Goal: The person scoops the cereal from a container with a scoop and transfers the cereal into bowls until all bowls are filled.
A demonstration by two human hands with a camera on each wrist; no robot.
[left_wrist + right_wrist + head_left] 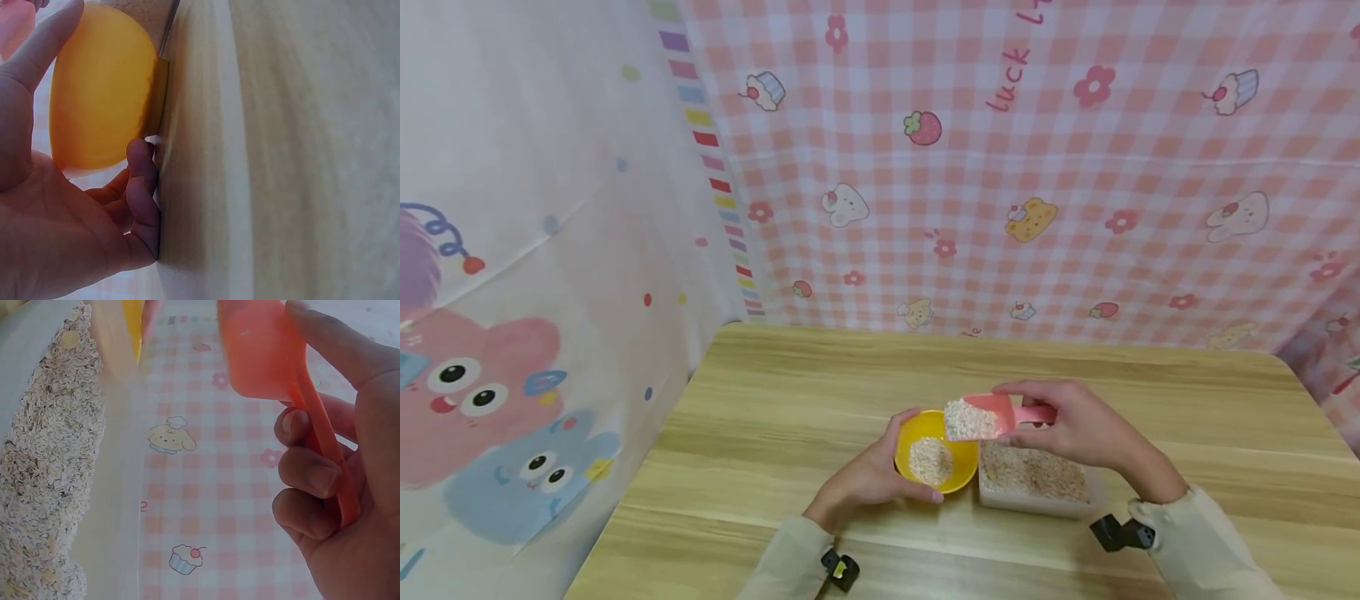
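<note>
A yellow bowl (951, 454) with a small heap of oats sits on the wooden table (760, 433). My left hand (868, 475) cups its left side, thumb and fingers curled round the bowl (100, 94). My right hand (1075, 425) grips the handle of a pink scoop (992, 412) heaped with oats, held over the bowl's right rim. In the right wrist view the scoop (262, 350) is pinched between thumb and curled fingers (306, 475). A clear rectangular tub of oats (1033, 477) stands just right of the bowl, under my right hand.
Pink checked cloth (1037, 167) hangs behind the table and a white cartoon curtain (512, 292) hangs at the left. The table's left edge (625, 492) lies close to the curtain. Bare wood stretches to the far side and to the right.
</note>
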